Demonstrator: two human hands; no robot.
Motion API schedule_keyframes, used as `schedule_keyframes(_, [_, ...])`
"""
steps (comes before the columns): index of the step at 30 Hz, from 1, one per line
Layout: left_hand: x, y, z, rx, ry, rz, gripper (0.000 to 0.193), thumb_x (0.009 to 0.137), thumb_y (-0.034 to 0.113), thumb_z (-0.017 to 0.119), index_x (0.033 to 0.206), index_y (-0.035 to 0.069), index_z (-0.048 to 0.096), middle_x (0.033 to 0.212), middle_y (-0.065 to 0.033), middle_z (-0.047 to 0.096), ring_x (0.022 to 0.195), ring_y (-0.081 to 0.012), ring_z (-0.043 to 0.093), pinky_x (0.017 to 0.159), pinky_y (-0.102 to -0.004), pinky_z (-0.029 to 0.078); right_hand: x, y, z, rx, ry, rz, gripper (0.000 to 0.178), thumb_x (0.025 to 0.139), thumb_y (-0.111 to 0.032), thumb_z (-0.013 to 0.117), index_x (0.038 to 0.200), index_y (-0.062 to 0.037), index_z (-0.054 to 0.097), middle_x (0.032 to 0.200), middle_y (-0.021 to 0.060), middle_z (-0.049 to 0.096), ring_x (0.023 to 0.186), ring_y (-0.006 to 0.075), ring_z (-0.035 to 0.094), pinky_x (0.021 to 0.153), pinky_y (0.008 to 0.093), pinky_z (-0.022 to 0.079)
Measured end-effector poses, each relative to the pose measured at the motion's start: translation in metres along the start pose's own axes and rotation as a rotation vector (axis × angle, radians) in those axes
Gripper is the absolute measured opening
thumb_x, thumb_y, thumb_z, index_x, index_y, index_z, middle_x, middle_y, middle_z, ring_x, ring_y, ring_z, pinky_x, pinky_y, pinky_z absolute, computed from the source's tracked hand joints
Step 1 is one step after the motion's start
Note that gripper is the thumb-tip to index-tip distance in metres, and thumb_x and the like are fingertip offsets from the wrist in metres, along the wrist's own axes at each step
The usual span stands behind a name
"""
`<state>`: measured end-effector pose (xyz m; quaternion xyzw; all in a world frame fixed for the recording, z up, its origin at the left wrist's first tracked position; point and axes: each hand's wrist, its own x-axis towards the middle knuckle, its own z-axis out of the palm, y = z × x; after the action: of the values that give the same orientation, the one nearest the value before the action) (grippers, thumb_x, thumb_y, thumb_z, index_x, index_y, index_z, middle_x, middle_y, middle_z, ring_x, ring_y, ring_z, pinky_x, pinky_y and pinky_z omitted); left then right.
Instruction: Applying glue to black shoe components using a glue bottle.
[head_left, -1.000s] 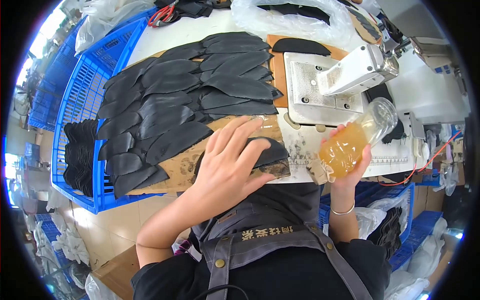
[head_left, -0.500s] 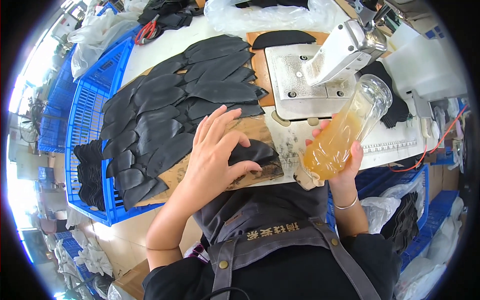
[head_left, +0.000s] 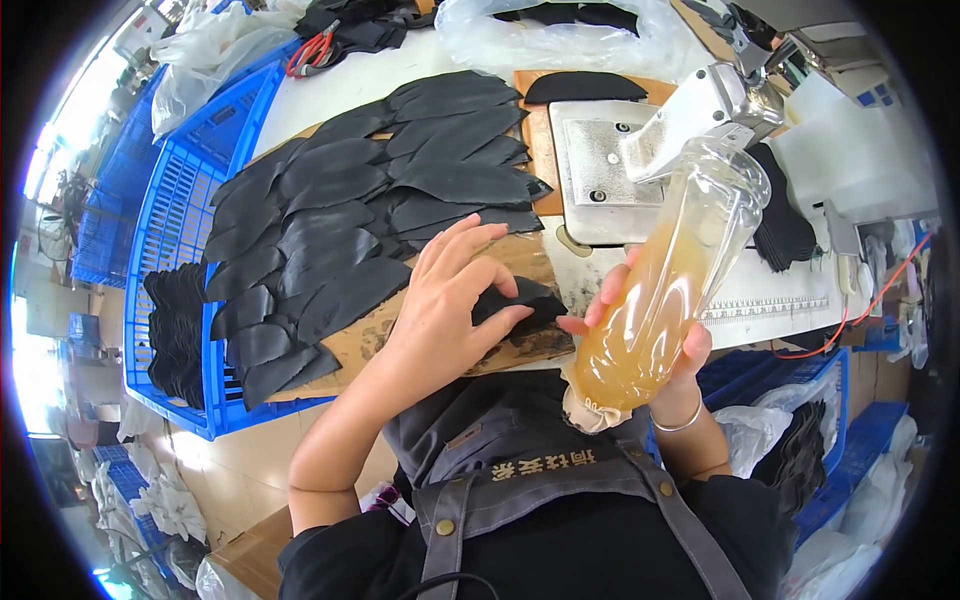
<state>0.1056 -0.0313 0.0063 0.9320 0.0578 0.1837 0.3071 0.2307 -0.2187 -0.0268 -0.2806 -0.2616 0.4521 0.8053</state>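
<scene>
My right hand [head_left: 690,375] grips a clear plastic bottle [head_left: 650,310] part-filled with cloudy amber liquid. It is tilted with its base up and its beige-wrapped mouth [head_left: 592,408] down, over the table's front edge. My left hand [head_left: 445,300] is at the board's near edge, thumb and forefinger closed about a small black curved piece [head_left: 535,308], its other fingers raised. Beside it, several black leaf-shaped pieces [head_left: 330,245] lie overlapping in rows on a brown board [head_left: 375,340].
At the left stands a blue plastic crate [head_left: 180,200] with stacked black pieces [head_left: 172,330]. A white machine arm and plate [head_left: 600,150] occupy the right of the table. Red-handled scissors [head_left: 312,52] lie at the back, near a clear plastic bag [head_left: 560,45].
The bottle has come nearer to me and slightly left, its mouth lower. My left hand stays by the small black piece, and the whole view has shifted a little.
</scene>
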Motion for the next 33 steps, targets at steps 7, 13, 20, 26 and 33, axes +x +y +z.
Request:
schedule_keyframes(7, [-0.004,0.0,0.004,0.009,0.059,0.081,0.019,0.068,0.01,0.071,0.078,0.005,0.055,0.122,-0.0161,0.051,0.123,-0.0375,0.04,0.102,-0.0485,0.031,0.004,0.011,0.005,-0.045,-0.026,0.025,0.081,0.073,-0.055,0.064,0.13,-0.0076,0.03,0.106,0.0119,0.047,0.098,0.0285,0.056,0.095,0.0611,0.039])
schedule_keyframes(13, [-0.015,-0.013,-0.021,-0.294,0.2,-0.1,0.013,0.073,0.004,0.069,0.078,0.006,0.057,0.121,-0.0134,0.056,0.118,-0.03,0.048,0.098,-0.0381,0.036,-0.008,0.018,-0.001,0.09,0.079,-0.006,0.077,0.077,-0.046,0.062,0.134,-0.007,0.03,0.112,0.015,0.05,0.103,0.0317,0.056,0.098,0.0588,0.037])
schedule_keyframes(20, [-0.067,-0.038,-0.098,-0.27,0.894,-0.225,0.01,0.08,-0.001,0.063,0.076,0.004,0.054,0.116,-0.0137,0.057,0.106,-0.0165,0.051,0.093,-0.0304,0.037,-0.003,0.018,-0.011,0.163,0.008,0.02,0.074,0.079,-0.048,0.06,0.134,-0.009,0.029,0.111,0.0116,0.049,0.103,0.0274,0.055,0.098,0.0593,0.037])
schedule_keyframes(26, [-0.037,-0.051,-0.104,0.54,0.901,-0.095,0.013,0.069,0.003,0.07,0.075,0.006,0.059,0.111,-0.0129,0.059,0.106,-0.0298,0.052,0.093,-0.0375,0.036,-0.005,0.019,-0.017,0.173,-0.035,0.032,0.074,0.081,-0.049,0.059,0.136,-0.0095,0.027,0.111,0.0107,0.047,0.104,0.0255,0.053,0.098,0.0605,0.037])
schedule_keyframes(33, [-0.026,-0.086,-0.067,0.535,0.37,-0.174,0.01,0.073,0.013,0.069,0.078,0.007,0.063,0.122,-0.011,0.055,0.123,-0.0323,0.042,0.103,-0.0439,0.03,-0.015,0.008,-0.021,0.137,-0.018,0.0,0.072,0.082,-0.047,0.058,0.136,-0.0091,0.027,0.111,0.011,0.047,0.105,0.0264,0.052,0.099,0.0612,0.035])
